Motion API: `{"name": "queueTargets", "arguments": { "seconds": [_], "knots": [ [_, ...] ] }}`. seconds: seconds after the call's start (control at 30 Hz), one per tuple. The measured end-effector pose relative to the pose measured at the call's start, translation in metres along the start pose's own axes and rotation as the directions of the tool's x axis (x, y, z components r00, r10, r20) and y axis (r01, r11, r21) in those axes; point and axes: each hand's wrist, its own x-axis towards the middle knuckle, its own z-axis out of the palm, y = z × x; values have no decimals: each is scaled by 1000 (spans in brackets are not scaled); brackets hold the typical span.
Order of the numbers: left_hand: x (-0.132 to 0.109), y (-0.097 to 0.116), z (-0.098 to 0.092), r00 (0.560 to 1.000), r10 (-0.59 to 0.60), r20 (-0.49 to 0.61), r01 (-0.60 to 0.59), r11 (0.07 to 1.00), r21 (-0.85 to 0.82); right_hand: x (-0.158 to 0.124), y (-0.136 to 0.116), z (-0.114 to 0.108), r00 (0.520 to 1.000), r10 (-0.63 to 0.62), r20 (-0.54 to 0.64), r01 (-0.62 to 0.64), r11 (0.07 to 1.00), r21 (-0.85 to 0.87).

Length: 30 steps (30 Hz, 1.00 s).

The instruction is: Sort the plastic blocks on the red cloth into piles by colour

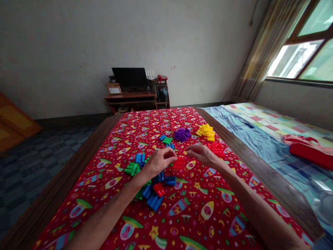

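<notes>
My left hand (161,160) hovers over the middle of the table, thumb and fingers curved with a gap between them. Just beyond its fingertips lie red plastic blocks (179,163), short and rounded. My right hand (199,153) faces it from the other side, fingers bent and slightly apart, with nothing visible in them. A pile of red blocks (216,149) sits behind the right hand. Under and around my left forearm spreads a mixed heap with blue blocks (154,201), green blocks (132,169) and a red block (159,189). My left hand and forearm hide part of this heap.
Purple blocks (182,134) and yellow blocks (206,132) form piles farther back, near a few green blocks (167,140). A red patterned cloth (109,205) covers the wooden table. A bed (247,128) stands along the right; a desk with a monitor (130,78) is beyond.
</notes>
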Motion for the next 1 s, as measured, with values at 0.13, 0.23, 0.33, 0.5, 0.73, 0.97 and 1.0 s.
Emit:
{"name": "queueTargets", "arguments": {
  "seconds": [0.13,0.23,0.33,0.5,0.73,0.97,1.0],
  "knots": [
    [1,1,-2,1000,10,-29,-10,1000,2,-1,-7,16,995,-80,67,83,996,-38],
    [-3,4,-21,993,-22,116,11,995,101,2,-4,7,996,-86,-29,80,983,-166],
    [-16,10,-41,923,-119,367,-3,949,314,2,10,-29,992,-28,-122,-11,953,-302],
    [-44,15,-37,865,-217,452,-52,858,511,-12,45,-92,971,217,-105,-240,822,-517],
    [-77,3,-2,921,-94,377,-140,826,547,-29,82,-113,929,368,-36,-327,771,-546],
    [-70,14,-5,906,-86,414,-159,838,523,-31,53,-107,966,122,-228,-243,731,-637],
    [-62,16,-8,905,-77,419,-156,855,494,-28,42,-99,974,92,-209,-203,771,-604]
  ]
}}
